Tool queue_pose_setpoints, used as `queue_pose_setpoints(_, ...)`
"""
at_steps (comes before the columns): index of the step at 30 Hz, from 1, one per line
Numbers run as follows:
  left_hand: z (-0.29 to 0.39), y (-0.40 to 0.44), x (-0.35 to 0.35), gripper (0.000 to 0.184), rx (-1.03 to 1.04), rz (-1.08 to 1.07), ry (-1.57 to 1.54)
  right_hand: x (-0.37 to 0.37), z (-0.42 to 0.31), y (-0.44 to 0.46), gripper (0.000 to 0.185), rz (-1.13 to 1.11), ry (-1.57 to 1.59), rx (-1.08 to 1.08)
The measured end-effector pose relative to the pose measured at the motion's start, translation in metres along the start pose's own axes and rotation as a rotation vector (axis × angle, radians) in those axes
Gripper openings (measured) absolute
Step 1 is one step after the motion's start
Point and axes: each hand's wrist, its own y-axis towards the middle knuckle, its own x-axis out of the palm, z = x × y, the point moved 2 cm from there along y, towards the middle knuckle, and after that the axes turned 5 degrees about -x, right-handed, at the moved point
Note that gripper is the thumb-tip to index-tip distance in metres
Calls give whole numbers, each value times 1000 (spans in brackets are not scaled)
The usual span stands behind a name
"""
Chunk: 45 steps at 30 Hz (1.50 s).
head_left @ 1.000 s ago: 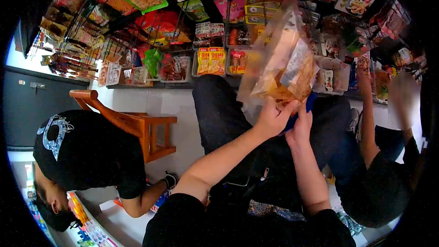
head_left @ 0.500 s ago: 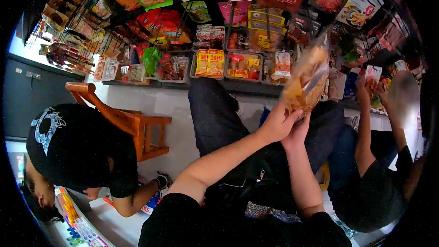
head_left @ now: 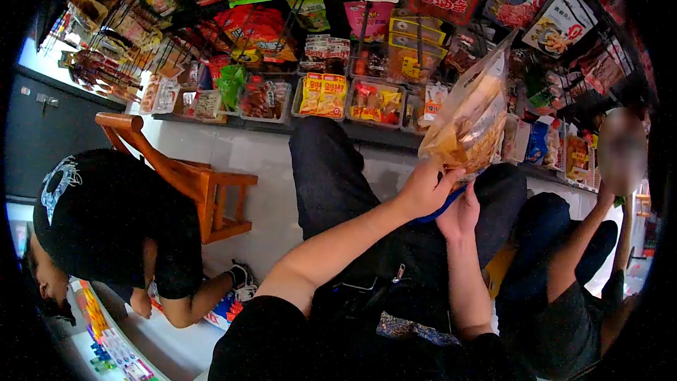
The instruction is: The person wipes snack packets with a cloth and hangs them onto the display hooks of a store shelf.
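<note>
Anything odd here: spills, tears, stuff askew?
Nothing stands out. The clear bag in the left hand tilts but shows no visible tear; the yellow packets stand side by side. No spill visible.

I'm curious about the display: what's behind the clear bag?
Farther back, just past the left edge of the clear bag, a white-and-orange packet shows. Whatever sits directly behind the bag is covered.

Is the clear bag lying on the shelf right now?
No, the left hand holds the clear bag up by its lower end.
</note>
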Motion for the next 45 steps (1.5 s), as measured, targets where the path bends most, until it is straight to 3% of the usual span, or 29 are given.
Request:
queue_pose_setpoints(7, 18, -1, -2, 29, -1, -11, 48, -31, -6, 6, 46, 204, -259, -13)
queue_pose_setpoints(11, 13, 1, -5, 53, 16, -51, 87, -15, -1, 0, 44, 278, -135, 128)
queue_pose_setpoints(13, 15, 1, -7, 54, 138, 33, 237, 1, 6, -4, 43, 218, -135, 131)
queue_pose_setpoints(16, 1, 4, -8, 58, 92, -27, 155, -10, 10, -4, 41, 179, -163, 111)
queue_pose_setpoints(19, 7, 2, -4, 62, 224, -37, 299, -21, 5, -1, 43, 180, -225, 88)
queue_pose_setpoints(21, 0, 2, 0, 61, 54, -74, -31, -20, 2, -1, 46, 222, -338, 55)
queue_pose_setpoints(23, -1, 2, 1, 59, 38, -34, -98, -14, -3, 1, 51, 291, -517, 6)
queue_pose_setpoints(25, 23, 3, -4, 57, 174, 82, 95, -7, -3, 7, 56, 319, -469, -33)
queue_pose_setpoints(27, 10, 3, -6, 54, 69, 27, 100, 2, -8, 12, 59, 298, -387, -88)
queue_pose_setpoints(30, 5, 2, -2, 51, -1, -45, -130, 20, -23, 17, 60, 175, -240, -153)
queue_pose_setpoints(32, 11, 1, -1, 49, -54, -105, -285, 14, -24, 19, 59, 211, -225, -120)
queue_pose_setpoints(37, 13, 1, -5, 51, -75, -73, -209, -1, -25, 27, 53, 281, -318, -139)
queue_pose_setpoints(45, -3, 5, -3, 55, -85, -90, -263, -4, -47, 26, 56, 161, -215, -118)
